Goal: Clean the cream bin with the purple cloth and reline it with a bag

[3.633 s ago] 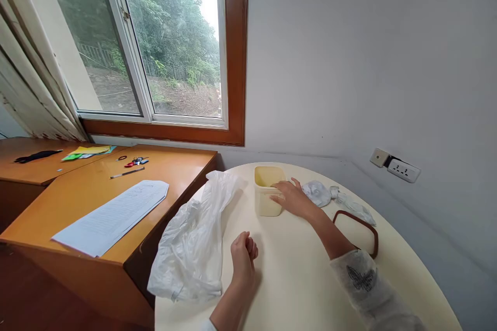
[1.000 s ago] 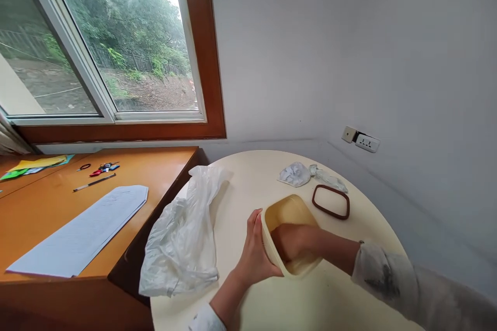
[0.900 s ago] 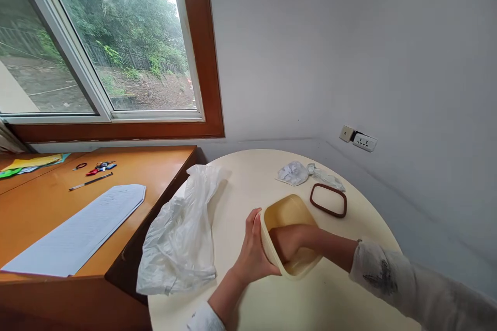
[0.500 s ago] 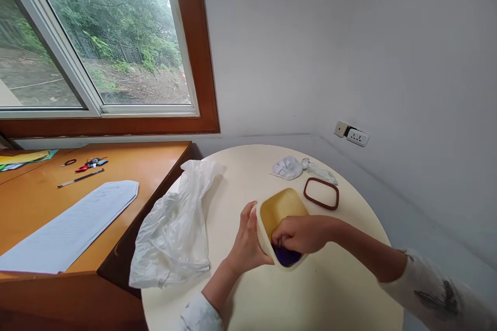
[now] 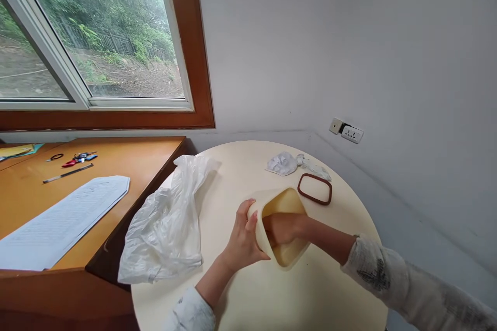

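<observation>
A cream plastic bin (image 5: 289, 257) is tilted over the round table, its mouth toward me. My left hand (image 5: 245, 235) grips its left side, thumb near the rim and fingers around the outer wall. My right hand (image 5: 282, 227) reaches deep inside; its fingers are hidden, so I cannot see what they touch. Behind the bin lies a brown rounded rectangular ring (image 5: 315, 198), flat on the table. A crumpled translucent white plastic bag (image 5: 165, 232) spreads to the left of my left hand.
Small knotted plastic bags (image 5: 283, 164) lie at the back of the round table (image 5: 236, 165). On the wooden desk (image 5: 149, 158) at left are papers (image 5: 73, 220), a pen (image 5: 68, 173) and a bunch of keys (image 5: 81, 157). A socket (image 5: 352, 134) is on the wall.
My right hand has gone deeper into the bin, and the dark purple material seen at its bottom is now out of sight. The bin's mouth has turned more toward the right.
</observation>
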`<state>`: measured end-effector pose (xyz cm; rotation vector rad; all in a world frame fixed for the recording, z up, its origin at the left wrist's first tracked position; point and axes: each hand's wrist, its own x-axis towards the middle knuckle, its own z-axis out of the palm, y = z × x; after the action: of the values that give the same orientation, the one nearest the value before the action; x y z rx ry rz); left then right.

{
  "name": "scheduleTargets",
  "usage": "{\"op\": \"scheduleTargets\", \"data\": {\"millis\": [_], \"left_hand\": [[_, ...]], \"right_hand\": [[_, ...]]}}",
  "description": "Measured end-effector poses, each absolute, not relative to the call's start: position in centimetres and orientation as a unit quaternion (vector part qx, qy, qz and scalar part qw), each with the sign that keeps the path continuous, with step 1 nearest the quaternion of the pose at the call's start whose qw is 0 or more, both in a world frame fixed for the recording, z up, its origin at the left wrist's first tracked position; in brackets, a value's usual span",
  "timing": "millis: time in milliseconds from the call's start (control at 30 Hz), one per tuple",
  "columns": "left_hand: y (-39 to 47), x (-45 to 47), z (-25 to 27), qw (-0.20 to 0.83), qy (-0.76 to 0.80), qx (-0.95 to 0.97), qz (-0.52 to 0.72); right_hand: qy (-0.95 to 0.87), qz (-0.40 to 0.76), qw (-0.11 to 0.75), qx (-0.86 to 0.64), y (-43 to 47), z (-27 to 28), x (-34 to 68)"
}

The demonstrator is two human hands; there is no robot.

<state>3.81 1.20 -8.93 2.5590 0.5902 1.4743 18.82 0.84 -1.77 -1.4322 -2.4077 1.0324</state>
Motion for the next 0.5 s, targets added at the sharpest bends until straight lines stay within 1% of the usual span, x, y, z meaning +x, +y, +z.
{"op": "scheduleTargets", "data": {"millis": [100,233,300,400,500], "left_hand": [[1.3,3.9,-8.9,0.056,0.2,0.848,0.487],[1.7,3.8,-8.8,0.08,0.213,0.838,0.495],[1.9,3.7,-8.8,0.098,0.214,0.836,0.496],[2.0,3.7,-8.9,0.118,0.22,0.833,0.494],[2.0,3.9,-9.0,0.118,0.217,0.833,0.495]], "right_hand": [[-0.834,0.263,-0.031,-0.484,0.2,-0.9,19.5],[-0.826,0.233,-0.058,-0.51,-1.6,1.0,20.9],[-0.838,0.224,-0.043,-0.496,-3.0,2.2,21.9],[-0.854,0.227,0.012,-0.468,-5.2,3.9,23.0],[-0.851,0.254,0.066,-0.455,-7.2,4.6,22.9]]}}
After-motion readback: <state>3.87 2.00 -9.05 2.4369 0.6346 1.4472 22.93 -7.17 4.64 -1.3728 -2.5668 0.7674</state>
